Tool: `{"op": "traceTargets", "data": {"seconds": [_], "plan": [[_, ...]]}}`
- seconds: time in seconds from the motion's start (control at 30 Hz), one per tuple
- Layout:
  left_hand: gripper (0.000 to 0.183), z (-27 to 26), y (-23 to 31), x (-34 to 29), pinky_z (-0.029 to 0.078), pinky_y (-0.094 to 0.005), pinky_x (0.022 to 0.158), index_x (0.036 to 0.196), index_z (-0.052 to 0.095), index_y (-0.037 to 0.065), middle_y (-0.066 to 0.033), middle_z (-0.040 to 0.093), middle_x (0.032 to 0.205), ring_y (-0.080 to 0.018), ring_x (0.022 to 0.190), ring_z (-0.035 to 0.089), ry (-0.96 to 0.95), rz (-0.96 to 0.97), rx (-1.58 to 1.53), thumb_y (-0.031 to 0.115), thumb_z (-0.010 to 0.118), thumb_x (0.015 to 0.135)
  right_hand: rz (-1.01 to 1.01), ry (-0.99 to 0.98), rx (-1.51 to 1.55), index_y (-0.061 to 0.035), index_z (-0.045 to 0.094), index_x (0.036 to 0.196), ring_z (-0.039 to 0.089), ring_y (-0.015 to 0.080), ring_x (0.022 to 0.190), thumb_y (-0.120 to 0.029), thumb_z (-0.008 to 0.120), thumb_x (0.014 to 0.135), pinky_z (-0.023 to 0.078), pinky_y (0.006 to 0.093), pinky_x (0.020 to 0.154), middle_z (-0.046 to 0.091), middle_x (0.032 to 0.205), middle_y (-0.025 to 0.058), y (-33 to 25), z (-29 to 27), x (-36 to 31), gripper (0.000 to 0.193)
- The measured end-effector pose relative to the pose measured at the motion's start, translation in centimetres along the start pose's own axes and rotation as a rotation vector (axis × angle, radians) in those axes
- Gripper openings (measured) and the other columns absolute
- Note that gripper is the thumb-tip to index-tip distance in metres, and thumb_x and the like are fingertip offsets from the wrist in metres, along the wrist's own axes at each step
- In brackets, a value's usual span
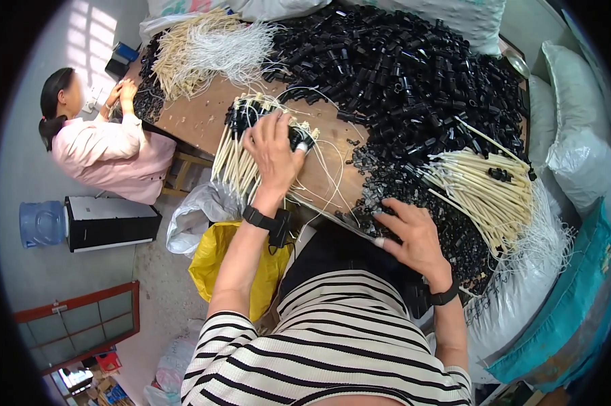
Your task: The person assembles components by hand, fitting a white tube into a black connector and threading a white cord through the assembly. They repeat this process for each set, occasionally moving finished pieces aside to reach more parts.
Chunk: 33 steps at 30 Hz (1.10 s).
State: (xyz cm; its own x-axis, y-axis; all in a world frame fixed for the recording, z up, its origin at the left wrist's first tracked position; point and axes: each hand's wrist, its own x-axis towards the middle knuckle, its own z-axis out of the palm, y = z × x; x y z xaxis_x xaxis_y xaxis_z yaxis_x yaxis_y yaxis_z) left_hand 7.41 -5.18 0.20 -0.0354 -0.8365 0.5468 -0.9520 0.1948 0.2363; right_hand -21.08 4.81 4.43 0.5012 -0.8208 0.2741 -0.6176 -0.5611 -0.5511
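Note:
My left hand (273,154) rests on a bundle of cream tubes (232,162) with black plastic fittings and thin white cords at their far ends. Its fingers are spread over the fittings, with a white-wrapped thumb (300,147) held out to the side. At the table's near edge my right hand (415,238) reaches over a heap of small dark pieces (376,181). The right thumb, also wrapped in white, stands apart from the fingers, and nothing shows between them. White cords (332,177) trail across the wood between my hands.
A large heap of black plastic fittings (393,68) covers the far right. More tubes (488,193) lie at right, others (177,57) at the far left. Stuffed sacks (579,128) stand alongside. A person in pink (109,149) sits at the left; a yellow bag (217,254) hangs below the table.

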Motion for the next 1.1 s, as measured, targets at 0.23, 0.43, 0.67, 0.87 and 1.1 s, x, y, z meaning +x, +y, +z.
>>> {"op": "traceTargets", "data": {"seconds": [0.23,0.43,0.67,0.87,1.1], "plan": [[0.041,7.1,4.1,4.1,0.048,-0.0402,0.09,0.112,0.065,0.006,-0.0131,0.067,0.107,-0.0324,0.106,0.059,-0.258,0.17,-0.313,0.002,0.061,0.072,0.568,0.266,-0.441,-0.0094,0.068,0.091,0.063,0.0317,0.075,-0.006,0.068,0.073,0.049,0.0408,0.064,0.062,0.084,0.0117,6.3,-3.9,-4.7,0.018],[0.039,8.3,5.7,4.5,0.049,-0.041,0.081,0.11,0.065,0.01,-0.0132,0.064,0.098,-0.0352,0.092,0.061,-0.414,0.044,-0.25,0.005,0.068,0.072,0.673,0.156,-0.555,-0.0071,0.062,0.085,0.06,0.0322,0.081,-0.003,0.066,0.071,0.046,0.0428,0.07,0.06,0.084,0.0106,9.0,-4.3,-7.6,0.015],[0.021,5.9,4.4,0.6,0.049,-0.0239,0.073,0.096,0.06,0.0,-0.0076,0.062,0.091,-0.0123,0.086,0.06,-0.558,-0.601,-0.984,-0.006,0.057,0.076,0.205,0.301,-0.616,-0.0085,0.064,0.1,0.061,0.0269,0.083,-0.004,0.067,0.075,0.043,0.0376,0.079,0.063,0.089,0.0076,8.1,-4.5,-4.3,0.026],[0.04,3.8,6.7,-1.2,0.044,-0.0211,0.071,0.115,0.063,0.003,-0.001,0.059,0.094,-0.0086,0.085,0.055,-0.671,-0.537,-1.185,-0.008,0.053,0.078,0.272,0.233,-0.181,-0.0078,0.067,0.107,0.06,0.0274,0.062,-0.007,0.066,0.082,0.046,0.0356,0.056,0.062,0.079,0.0113,5.0,-1.8,-2.2,0.025],[0.039,3.1,8.7,-2.5,0.049,-0.0321,0.075,0.108,0.064,0.004,-0.0029,0.065,0.084,-0.0171,0.083,0.06,-0.646,0.005,-1.073,-0.009,0.05,0.074,0.126,0.107,-0.114,-0.0105,0.069,0.106,0.057,0.0239,0.055,-0.01,0.067,0.082,0.042,0.0352,0.049,0.054,0.065,0.0065,3.8,-0.2,-1.8,0.024]]}}
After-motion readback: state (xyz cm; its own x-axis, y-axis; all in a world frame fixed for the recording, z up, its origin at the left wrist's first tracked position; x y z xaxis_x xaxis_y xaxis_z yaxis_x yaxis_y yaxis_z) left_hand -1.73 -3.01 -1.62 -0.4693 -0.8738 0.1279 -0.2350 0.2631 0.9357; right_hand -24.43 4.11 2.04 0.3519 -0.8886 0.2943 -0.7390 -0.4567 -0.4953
